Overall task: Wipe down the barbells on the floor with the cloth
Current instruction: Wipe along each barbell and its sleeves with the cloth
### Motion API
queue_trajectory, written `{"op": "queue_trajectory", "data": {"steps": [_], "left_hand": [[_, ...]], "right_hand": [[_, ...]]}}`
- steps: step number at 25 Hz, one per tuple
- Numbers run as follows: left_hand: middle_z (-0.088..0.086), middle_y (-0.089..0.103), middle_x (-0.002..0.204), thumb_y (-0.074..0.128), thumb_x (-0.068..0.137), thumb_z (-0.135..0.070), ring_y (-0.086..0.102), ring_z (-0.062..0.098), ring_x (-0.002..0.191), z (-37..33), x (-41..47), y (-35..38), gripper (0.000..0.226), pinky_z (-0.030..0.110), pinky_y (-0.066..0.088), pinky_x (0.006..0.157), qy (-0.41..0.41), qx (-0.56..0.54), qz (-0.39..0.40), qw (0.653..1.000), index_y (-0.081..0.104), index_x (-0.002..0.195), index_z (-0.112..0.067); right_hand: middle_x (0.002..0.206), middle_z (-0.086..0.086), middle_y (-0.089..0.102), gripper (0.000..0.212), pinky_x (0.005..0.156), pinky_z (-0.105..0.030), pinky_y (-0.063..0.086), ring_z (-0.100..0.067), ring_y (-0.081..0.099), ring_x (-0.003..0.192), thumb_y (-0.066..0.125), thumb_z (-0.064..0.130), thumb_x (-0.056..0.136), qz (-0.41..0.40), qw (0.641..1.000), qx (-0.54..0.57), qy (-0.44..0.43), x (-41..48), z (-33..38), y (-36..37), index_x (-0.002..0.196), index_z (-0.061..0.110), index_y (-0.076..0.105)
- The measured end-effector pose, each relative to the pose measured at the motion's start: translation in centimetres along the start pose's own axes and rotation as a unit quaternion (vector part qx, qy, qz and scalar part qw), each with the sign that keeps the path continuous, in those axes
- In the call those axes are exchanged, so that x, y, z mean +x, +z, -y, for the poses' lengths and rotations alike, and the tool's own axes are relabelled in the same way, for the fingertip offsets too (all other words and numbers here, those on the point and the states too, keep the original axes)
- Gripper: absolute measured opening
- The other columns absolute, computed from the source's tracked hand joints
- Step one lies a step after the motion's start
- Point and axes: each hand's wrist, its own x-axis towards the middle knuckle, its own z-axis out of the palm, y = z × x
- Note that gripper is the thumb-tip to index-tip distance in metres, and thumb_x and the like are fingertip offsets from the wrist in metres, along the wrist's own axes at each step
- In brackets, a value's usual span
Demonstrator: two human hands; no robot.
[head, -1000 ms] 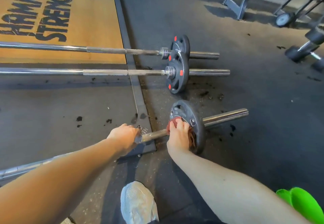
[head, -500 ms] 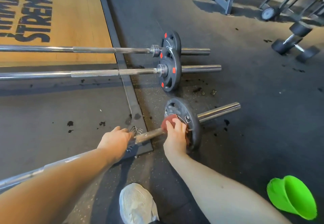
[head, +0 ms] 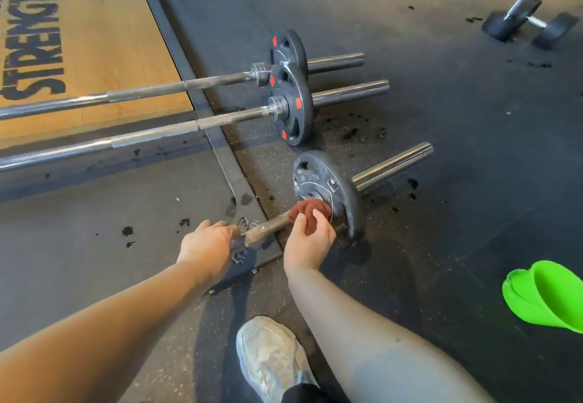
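Rubber flooring (head: 441, 119), dark grey and speckled, is carrying everything in view, with a tan wooden lifting platform (head: 104, 40) edged in a dark metal frame lying at the upper left. Three long steel barbells are lying on it: the far barbell (head: 189, 85) and the middle barbell (head: 157, 134) are stretching across the platform, each wearing a black plate with red marks, and their plates are overlapping in the picture. The nearest barbell (head: 391, 166) is lying closest to the person, its worn grey round plate (head: 328, 188) sitting on the rubber just past the frame's corner. At the right edge a bright green plastic scoop-shaped object (head: 549, 295) is resting on the floor, and black dumbbells (head: 530, 5) are lying at the upper right. A pale mesh sneaker (head: 271, 355) is planted at the bottom centre. The person's left hand (head: 208, 245) is gripping the rusty shaft of the nearest barbell, fingers curled round it. The right hand (head: 310, 238) is pressing a dark red bunched cloth (head: 310, 212) against the shaft right beside the grey plate, its fingers (head: 301, 223) closing over the cloth.
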Motion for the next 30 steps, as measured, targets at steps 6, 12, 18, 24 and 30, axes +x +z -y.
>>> {"op": "queue_trajectory", "data": {"steps": [6, 12, 18, 24, 30], "left_hand": [[-0.012, 0.062, 0.124, 0.060, 0.097, -0.025, 0.050, 0.018, 0.112, -0.3, -0.1, -0.2, 0.036, 0.036, 0.055, 0.084, 0.005, -0.005, 0.008, 1.000, 0.060, 0.129, -0.041], [-0.011, 0.061, 0.119, 0.057, 0.099, -0.026, 0.048, 0.017, 0.108, -0.1, -0.1, 0.3, 0.033, 0.035, 0.054, 0.081, 0.005, -0.017, -0.016, 1.000, 0.060, 0.128, -0.042], [-0.004, 0.052, 0.138, 0.057, 0.098, -0.024, 0.049, 0.020, 0.121, 0.4, -2.7, -0.6, 0.048, 0.036, 0.049, 0.101, 0.036, -0.001, -0.006, 0.999, 0.051, 0.146, -0.031], [0.000, 0.052, 0.137, 0.059, 0.095, -0.023, 0.049, 0.023, 0.125, 1.6, -6.9, -1.0, 0.048, 0.037, 0.048, 0.102, -0.063, 0.006, 0.022, 0.998, 0.053, 0.143, -0.024], [-0.001, 0.056, 0.128, 0.058, 0.097, -0.049, 0.050, 0.022, 0.117, 4.2, -7.0, 0.0, 0.044, 0.033, 0.046, 0.097, -0.090, 0.031, -0.043, 0.995, 0.057, 0.133, -0.024]], "right_hand": [[0.146, -0.002, 0.050, 0.041, 0.072, -0.006, 0.043, -0.016, 0.055, 0.121, 0.059, 0.027, 0.103, -0.032, 0.989, 0.113, 0.085, -0.8, 0.2, 0.0, 0.143, 0.027, 0.052], [0.131, -0.007, 0.062, 0.029, 0.077, -0.019, 0.051, -0.020, 0.060, 0.107, 0.065, 0.017, 0.099, -0.051, 0.986, 0.117, 0.107, 0.9, 0.5, -0.8, 0.128, 0.020, 0.060], [0.094, -0.006, 0.071, 0.017, 0.043, -0.026, 0.053, -0.014, 0.069, 0.058, 0.055, 0.007, 0.102, 0.101, 0.988, 0.011, 0.115, 0.8, 2.3, -4.5, 0.091, 0.012, 0.068], [0.069, -0.009, 0.067, 0.032, 0.043, -0.023, 0.055, -0.011, 0.062, 0.037, 0.039, 0.010, 0.107, 0.238, 0.959, -0.150, -0.015, -1.8, 5.9, -8.0, 0.084, 0.013, 0.062], [0.133, 0.002, 0.063, 0.034, 0.077, -0.027, 0.054, -0.020, 0.065, 0.105, 0.047, 0.011, 0.105, 0.215, 0.878, -0.353, -0.239, 0.2, 4.1, -4.0, 0.132, 0.018, 0.066]]}}
